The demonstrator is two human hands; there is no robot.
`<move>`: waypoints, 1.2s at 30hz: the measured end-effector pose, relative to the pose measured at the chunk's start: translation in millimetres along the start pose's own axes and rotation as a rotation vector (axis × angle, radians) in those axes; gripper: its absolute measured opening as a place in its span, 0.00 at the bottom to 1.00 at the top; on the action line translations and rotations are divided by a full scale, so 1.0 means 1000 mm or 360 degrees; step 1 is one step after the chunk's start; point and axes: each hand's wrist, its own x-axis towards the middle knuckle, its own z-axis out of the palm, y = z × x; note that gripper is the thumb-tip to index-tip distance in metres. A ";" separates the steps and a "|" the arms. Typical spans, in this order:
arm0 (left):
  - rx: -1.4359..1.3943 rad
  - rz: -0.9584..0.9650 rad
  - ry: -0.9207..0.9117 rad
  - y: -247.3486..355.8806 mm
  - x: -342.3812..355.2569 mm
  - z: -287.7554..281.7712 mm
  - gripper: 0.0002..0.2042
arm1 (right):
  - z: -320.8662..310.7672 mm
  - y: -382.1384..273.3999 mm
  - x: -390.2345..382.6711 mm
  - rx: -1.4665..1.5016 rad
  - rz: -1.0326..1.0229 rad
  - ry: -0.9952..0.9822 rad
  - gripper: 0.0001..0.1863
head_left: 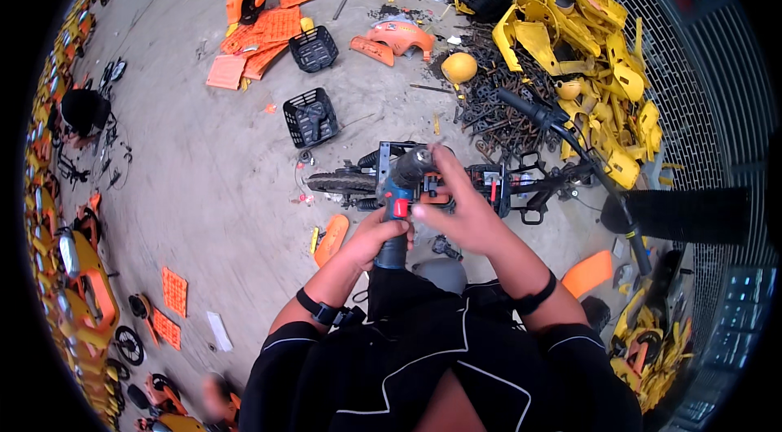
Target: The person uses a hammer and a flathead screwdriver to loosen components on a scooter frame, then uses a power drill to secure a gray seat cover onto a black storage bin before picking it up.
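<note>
My left hand point(378, 236) is wrapped round the handle of a blue and black cordless drill point(399, 194) with a red patch on its side. The drill's dark chuck points away from me. My right hand point(464, 208) is beside the drill, its fingers apart and stretched toward the chuck; whether the fingertips touch it I cannot tell. Below both hands stands a stripped scooter frame point(533, 185), its black rear tire point(342, 182) to the left and its handlebar point(599, 175) to the right.
Black plastic baskets point(310, 118) and orange panels point(262, 31) lie on the concrete floor. To the far right are a heap of dark metal parts point(509, 106) and a pile of yellow body panels point(599, 49). Scooters point(90, 285) line the left side. An orange fender point(331, 238) lies near my left hand.
</note>
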 end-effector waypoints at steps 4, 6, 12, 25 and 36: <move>-0.0058 0.0041 -0.0035 0.001 -0.005 -0.011 0.14 | -0.018 0.028 -0.031 0.0515 -0.0078 -0.0285 0.26; -0.0058 -0.0003 -0.0018 0.001 -0.011 0.000 0.14 | -0.016 0.032 -0.049 0.0814 0.0102 -0.0184 0.27; 0.0018 -0.0118 -0.0233 -0.025 -0.022 0.030 0.15 | -0.010 0.022 -0.062 0.0276 -0.0063 0.0118 0.47; 0.0069 -0.0059 -0.0020 -0.208 -0.073 0.161 0.13 | -0.126 0.195 -0.412 0.0773 0.0420 0.0631 0.12; 0.0128 0.0067 0.0679 -0.356 -0.222 0.202 0.12 | -0.071 0.539 -0.810 0.0368 0.1676 0.0612 0.12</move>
